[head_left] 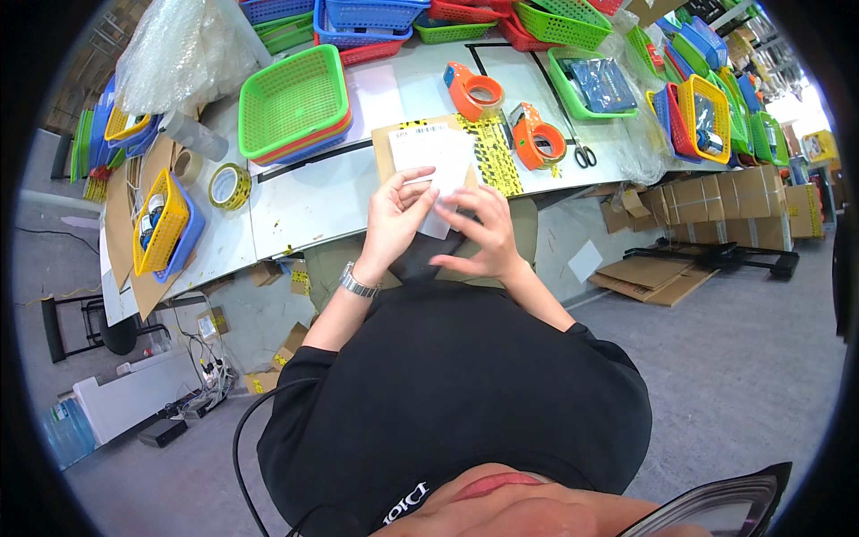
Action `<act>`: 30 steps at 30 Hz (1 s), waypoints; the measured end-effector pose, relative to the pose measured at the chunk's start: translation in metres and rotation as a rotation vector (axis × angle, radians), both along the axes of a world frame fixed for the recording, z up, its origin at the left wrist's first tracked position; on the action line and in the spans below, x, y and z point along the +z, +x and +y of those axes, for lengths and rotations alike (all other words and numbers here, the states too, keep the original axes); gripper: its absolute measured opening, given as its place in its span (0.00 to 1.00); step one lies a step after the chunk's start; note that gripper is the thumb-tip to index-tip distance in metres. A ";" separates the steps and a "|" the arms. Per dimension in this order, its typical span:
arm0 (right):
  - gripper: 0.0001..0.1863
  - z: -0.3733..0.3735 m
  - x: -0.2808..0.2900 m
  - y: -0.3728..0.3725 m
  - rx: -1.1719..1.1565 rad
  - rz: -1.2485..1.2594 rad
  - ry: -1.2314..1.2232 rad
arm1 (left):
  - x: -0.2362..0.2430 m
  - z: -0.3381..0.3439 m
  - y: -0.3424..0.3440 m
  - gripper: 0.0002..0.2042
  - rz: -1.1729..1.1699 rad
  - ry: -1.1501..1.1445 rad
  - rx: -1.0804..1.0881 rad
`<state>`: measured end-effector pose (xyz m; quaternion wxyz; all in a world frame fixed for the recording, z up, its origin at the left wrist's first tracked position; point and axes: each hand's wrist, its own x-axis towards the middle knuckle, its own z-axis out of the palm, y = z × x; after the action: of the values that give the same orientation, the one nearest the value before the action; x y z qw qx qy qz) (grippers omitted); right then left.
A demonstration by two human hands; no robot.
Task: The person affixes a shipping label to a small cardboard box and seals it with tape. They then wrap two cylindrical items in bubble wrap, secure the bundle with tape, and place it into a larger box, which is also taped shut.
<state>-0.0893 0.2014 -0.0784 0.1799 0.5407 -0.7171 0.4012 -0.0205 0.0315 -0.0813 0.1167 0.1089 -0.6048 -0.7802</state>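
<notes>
**Label handled at a packing bench**

Grey worktable crowded with baskets. Left hand fingers pinch the white label sheet; right hand fingers spread, apparently peeling its lower edge, steadied over the brown envelope. Orange tape dispensers lie near.

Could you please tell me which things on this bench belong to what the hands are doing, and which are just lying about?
In hand:
left hand
right hand
white label sheet
brown parcel

Lying about:
orange tape dispensers
scissors
green basket
yellow tape roll
</notes>
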 end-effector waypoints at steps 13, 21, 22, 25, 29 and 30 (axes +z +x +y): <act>0.22 -0.031 -0.021 -0.009 0.235 -1.487 -0.492 | 0.014 -0.029 0.005 0.13 -0.024 -0.334 -0.037; 0.13 -0.020 -0.022 -0.029 0.118 -1.457 -0.325 | 0.008 -0.032 0.007 0.14 -0.068 -0.136 -0.092; 0.12 -0.020 -0.020 -0.029 0.099 -1.425 -0.283 | 0.007 -0.033 0.008 0.14 -0.075 -0.153 -0.102; 0.11 -0.022 -0.015 -0.030 0.087 -1.421 -0.279 | 0.007 -0.036 0.008 0.15 -0.092 -0.192 -0.130; 0.10 -0.023 -0.019 -0.031 0.068 -1.411 -0.278 | 0.007 -0.037 0.009 0.16 -0.078 -0.199 -0.154; 0.10 -0.024 -0.020 -0.030 0.075 -1.412 -0.295 | 0.006 -0.038 0.009 0.16 -0.068 -0.199 -0.159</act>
<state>-0.1191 0.1773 -0.0981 -0.2693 0.1470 -0.5816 0.7534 -0.0112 -0.0064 -0.0757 0.0441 0.0746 -0.6896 -0.7190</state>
